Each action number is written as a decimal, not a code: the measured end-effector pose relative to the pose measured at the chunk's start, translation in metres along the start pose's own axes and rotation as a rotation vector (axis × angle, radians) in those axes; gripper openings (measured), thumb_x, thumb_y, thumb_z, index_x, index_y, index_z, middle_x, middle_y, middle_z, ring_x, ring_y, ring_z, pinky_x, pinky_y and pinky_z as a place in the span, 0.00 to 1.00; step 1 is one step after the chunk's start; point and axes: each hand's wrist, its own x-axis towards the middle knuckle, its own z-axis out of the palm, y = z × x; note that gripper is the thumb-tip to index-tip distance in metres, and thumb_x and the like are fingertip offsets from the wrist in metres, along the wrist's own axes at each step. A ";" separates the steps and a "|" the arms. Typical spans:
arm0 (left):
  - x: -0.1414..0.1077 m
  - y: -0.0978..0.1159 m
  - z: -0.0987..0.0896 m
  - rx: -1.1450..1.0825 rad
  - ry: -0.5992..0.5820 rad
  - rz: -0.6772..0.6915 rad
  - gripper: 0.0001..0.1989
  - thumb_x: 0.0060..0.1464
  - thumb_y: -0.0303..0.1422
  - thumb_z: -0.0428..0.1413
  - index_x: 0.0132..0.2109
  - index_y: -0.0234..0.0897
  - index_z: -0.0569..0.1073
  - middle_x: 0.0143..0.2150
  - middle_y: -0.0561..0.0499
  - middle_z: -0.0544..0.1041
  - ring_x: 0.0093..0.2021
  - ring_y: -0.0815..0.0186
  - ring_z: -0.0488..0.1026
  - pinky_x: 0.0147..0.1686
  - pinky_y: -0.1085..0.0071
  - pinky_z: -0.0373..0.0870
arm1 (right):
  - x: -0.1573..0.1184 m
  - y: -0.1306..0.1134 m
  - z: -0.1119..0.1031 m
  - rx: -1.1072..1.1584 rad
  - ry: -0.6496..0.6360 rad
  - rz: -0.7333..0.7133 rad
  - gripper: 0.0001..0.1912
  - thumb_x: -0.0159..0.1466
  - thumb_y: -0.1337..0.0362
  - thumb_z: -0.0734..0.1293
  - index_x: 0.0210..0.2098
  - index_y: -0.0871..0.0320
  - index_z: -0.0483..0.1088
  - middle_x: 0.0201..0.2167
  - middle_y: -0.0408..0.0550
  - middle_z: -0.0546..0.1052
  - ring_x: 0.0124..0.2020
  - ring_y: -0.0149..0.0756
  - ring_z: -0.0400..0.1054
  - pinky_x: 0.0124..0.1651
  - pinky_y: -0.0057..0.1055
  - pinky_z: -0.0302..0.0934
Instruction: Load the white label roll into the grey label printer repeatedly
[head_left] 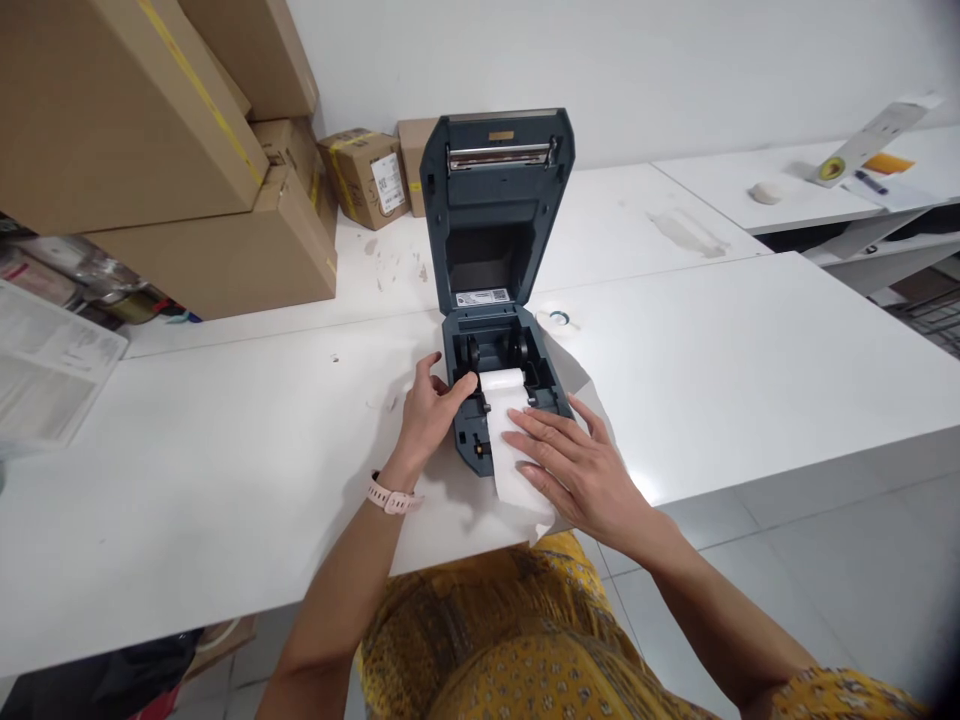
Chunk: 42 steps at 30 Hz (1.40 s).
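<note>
A dark label printer (pixel 480 462) stands on the white table with its lid (pixel 491 225) raised. Inside it lies a small white label roll (pixel 501 380), and its paper strip (pixel 510 470) runs forward over the printer's front edge. My left hand (pixel 435 410) rests at the printer's left side, thumb at the left end of the roll and fingers apart. Stretched fingers of my right hand (pixel 574 465) lie flat on the paper strip. Part of the printer's front right is hidden under that hand.
Cardboard boxes (pixel 225 240) are stacked at the back left, and a smaller taped box (pixel 367 180) stands by the wall. A tape roll (pixel 831 168) and a pen (pixel 870 182) lie at the far right. The table's front edge (pixel 750 490) runs close to my body.
</note>
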 end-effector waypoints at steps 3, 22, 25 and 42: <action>0.002 -0.001 -0.001 -0.007 0.004 -0.002 0.41 0.55 0.56 0.61 0.68 0.42 0.63 0.39 0.50 0.75 0.38 0.59 0.76 0.38 0.64 0.71 | 0.000 0.001 0.001 0.001 0.003 0.006 0.15 0.74 0.63 0.64 0.59 0.55 0.72 0.63 0.48 0.77 0.63 0.39 0.72 0.76 0.49 0.44; -0.130 -0.018 0.035 0.670 0.090 1.030 0.27 0.66 0.42 0.55 0.64 0.29 0.69 0.67 0.33 0.73 0.72 0.48 0.66 0.75 0.48 0.47 | 0.210 0.130 -0.076 0.622 0.347 0.352 0.28 0.77 0.46 0.55 0.72 0.51 0.54 0.77 0.42 0.56 0.74 0.39 0.56 0.76 0.49 0.54; -0.132 -0.020 0.031 0.690 0.076 1.056 0.28 0.65 0.44 0.56 0.64 0.29 0.69 0.67 0.33 0.74 0.72 0.48 0.66 0.75 0.46 0.46 | 0.255 0.133 -0.072 0.761 0.258 0.429 0.28 0.77 0.44 0.50 0.57 0.52 0.73 0.59 0.47 0.78 0.62 0.45 0.73 0.71 0.56 0.61; -0.110 -0.007 0.024 0.290 0.343 0.872 0.25 0.71 0.35 0.42 0.70 0.39 0.65 0.73 0.41 0.65 0.78 0.50 0.53 0.74 0.44 0.53 | -0.002 0.019 0.007 0.110 0.135 0.021 0.27 0.75 0.60 0.56 0.72 0.49 0.61 0.71 0.46 0.68 0.75 0.42 0.58 0.76 0.51 0.53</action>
